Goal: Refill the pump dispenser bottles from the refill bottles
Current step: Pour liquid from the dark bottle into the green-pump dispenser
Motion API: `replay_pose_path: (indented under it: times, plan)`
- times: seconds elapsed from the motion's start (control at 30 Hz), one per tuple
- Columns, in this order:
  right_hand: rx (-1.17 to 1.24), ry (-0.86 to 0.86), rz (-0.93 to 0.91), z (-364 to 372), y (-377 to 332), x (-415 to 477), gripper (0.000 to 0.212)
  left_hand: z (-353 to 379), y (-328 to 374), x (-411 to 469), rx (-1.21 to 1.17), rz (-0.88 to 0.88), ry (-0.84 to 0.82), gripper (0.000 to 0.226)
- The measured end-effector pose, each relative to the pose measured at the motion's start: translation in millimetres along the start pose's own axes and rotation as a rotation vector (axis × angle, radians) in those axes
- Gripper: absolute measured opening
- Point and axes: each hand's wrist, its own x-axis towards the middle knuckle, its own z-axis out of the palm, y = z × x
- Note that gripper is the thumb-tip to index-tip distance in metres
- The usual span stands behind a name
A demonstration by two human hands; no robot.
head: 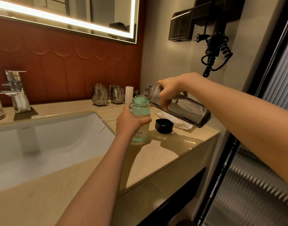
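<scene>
The hands are apart, each holding a bottle. The left hand (pixel 129 123) grips the uncapped dispenser bottle (pixel 140 110) on the tabletop (pixel 180 144), and the right hand (pixel 168 92) tips the refill bottle (pixel 185 110) over its neck. The dispenser bottle looks nearly full (no stream is clearly visible). Closing remains, as a black cap (pixel 164 126) lies beside it.

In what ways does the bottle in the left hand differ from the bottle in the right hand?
The green bottle stands upright on the counter; the dark bottle is raised and tilted, mouth just above the green bottle's neck. The green bottle holds pale green liquid; the dark bottle looks smoky grey. The left hand grips the green bottle round its body; the right hand grips the dark bottle from above. Both are uncapped and see-through.
</scene>
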Motion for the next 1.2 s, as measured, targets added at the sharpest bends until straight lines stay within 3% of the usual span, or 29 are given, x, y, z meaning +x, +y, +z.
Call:
replay_pose_path:
  times: [1.2]
  plan:
    - [-0.034, -0.007, 0.032, -3, -5, 0, 0.053, 16, -12, 14, -0.091, -0.011, 0.046, 0.088]
